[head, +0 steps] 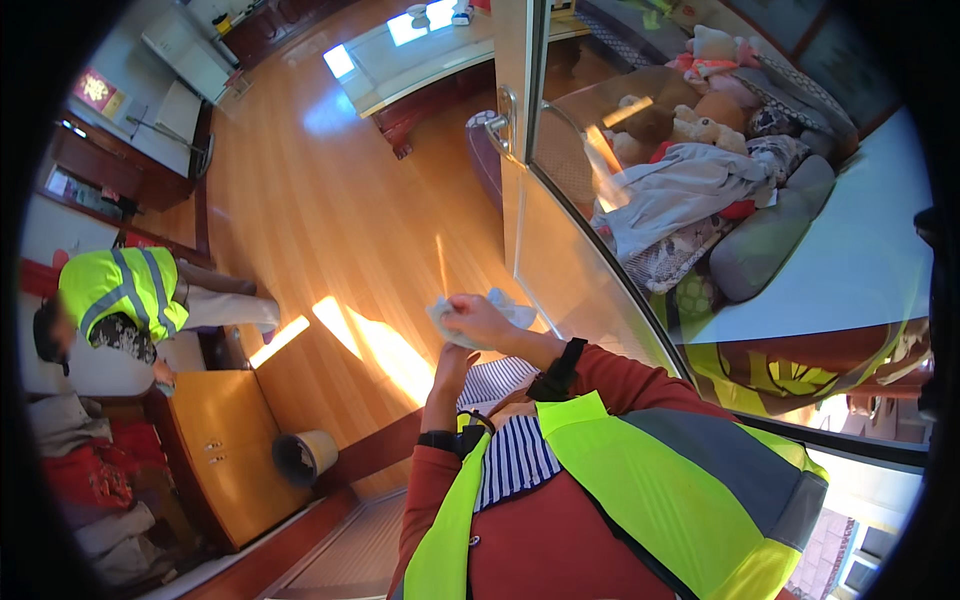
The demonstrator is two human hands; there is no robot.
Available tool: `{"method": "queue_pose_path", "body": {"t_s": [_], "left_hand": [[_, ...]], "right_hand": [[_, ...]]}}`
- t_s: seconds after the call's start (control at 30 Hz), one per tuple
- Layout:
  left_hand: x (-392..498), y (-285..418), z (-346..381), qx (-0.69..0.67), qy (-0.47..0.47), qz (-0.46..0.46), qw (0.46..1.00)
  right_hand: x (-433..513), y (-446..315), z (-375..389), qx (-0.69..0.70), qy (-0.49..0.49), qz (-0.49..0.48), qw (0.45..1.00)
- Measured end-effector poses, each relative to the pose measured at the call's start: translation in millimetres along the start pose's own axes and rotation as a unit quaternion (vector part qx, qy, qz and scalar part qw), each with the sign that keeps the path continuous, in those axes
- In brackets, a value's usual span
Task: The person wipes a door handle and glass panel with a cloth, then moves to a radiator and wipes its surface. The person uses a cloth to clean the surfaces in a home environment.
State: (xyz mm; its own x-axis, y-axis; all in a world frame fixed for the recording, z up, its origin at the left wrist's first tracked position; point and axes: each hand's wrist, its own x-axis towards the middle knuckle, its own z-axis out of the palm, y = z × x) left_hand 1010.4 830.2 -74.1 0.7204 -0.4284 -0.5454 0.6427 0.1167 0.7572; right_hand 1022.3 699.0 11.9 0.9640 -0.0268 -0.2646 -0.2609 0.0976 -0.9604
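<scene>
A crumpled pale blue-white cloth (511, 309) is bunched up in front of me at the middle of the view. My right hand (480, 321) grips it from above, fingers curled into the fabric. From below, my left hand (453, 366) meets the same cloth, and its fingers are mostly hidden behind the folds. Just beyond the cloth, to the right, stands a glass door (517, 225) with a metal lever handle (504, 127).
A person in a yellow reflective vest (124, 292) bends by a wooden cabinet (217, 442) at left. A waste bin (322, 454) stands beside it. A glass-topped table (420, 64) is at the back. Soft toys (709, 127) and cushions are heaped behind the door glass.
</scene>
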Motion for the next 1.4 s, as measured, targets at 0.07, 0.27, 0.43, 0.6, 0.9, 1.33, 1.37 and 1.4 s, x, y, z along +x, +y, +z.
{"method": "queue_pose_path", "body": {"t_s": [0.07,0.27,0.43,0.6,0.9,1.33,1.37,1.4], "left_hand": [[31,0,-5,-0.048,-0.037,0.107,0.992],[86,56,-42,-0.038,-0.113,0.099,0.988],[124,145,-71,0.013,-0.200,0.052,0.978],[185,234,-63,0.004,-0.307,0.022,0.951],[235,328,3,-0.155,-0.460,-0.094,0.869],[242,348,89,0.497,-0.345,0.573,0.553],[237,359,97,0.511,-0.369,0.575,0.521],[234,370,104,0.523,-0.395,0.577,0.487]], "right_hand": [[5,-14,1,-0.126,-0.015,-0.134,0.983],[45,-54,1,-0.271,-0.004,-0.239,0.933],[113,-76,15,-0.200,-0.024,-0.187,0.962],[183,-100,5,0.305,-0.060,0.015,0.950],[244,-110,-13,0.260,0.200,-0.040,0.944],[236,-90,-59,0.587,0.058,-0.234,0.773],[236,-87,-63,0.567,0.177,-0.211,0.776],[230,-83,-64,0.579,0.155,-0.243,0.763]]}}
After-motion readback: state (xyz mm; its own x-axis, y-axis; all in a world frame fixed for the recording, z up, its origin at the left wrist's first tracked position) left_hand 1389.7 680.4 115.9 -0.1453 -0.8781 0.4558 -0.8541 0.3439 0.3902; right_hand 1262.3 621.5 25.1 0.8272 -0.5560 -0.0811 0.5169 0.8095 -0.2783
